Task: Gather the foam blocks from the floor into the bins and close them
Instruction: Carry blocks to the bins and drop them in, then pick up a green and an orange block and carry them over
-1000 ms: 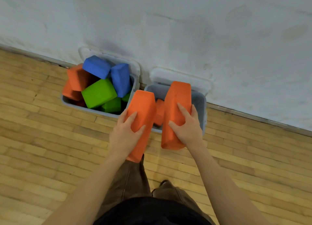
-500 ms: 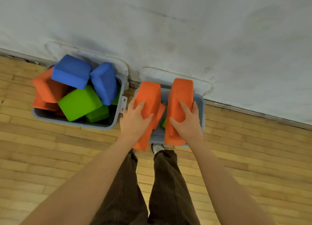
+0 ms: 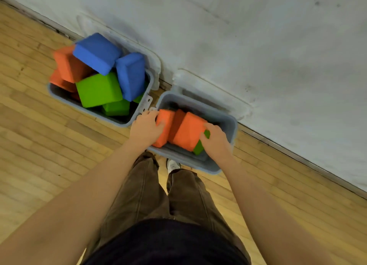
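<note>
Two grey bins stand side by side against the white wall. The right bin (image 3: 230, 125) holds two orange foam blocks and a green block (image 3: 199, 146) under them. My left hand (image 3: 146, 126) grips the left orange block (image 3: 165, 118) at the bin's near left corner. My right hand (image 3: 215, 141) grips the larger right orange block (image 3: 187, 130); both blocks sit down inside the bin. The left bin (image 3: 65, 99) is heaped above its rim with blue (image 3: 97, 53), green (image 3: 98, 90) and orange (image 3: 67, 65) foam blocks.
Two pale lids lean on the wall behind the bins, one behind the left bin (image 3: 153, 60) and one behind the right bin (image 3: 222, 94). Wooden floor (image 3: 39, 145) spreads to the left and right. My legs and a white shoe (image 3: 172, 165) are just before the right bin.
Both hands have lowered the two orange blocks from above the rim down into the right bin. The view has tilted and moved closer over the bins.
</note>
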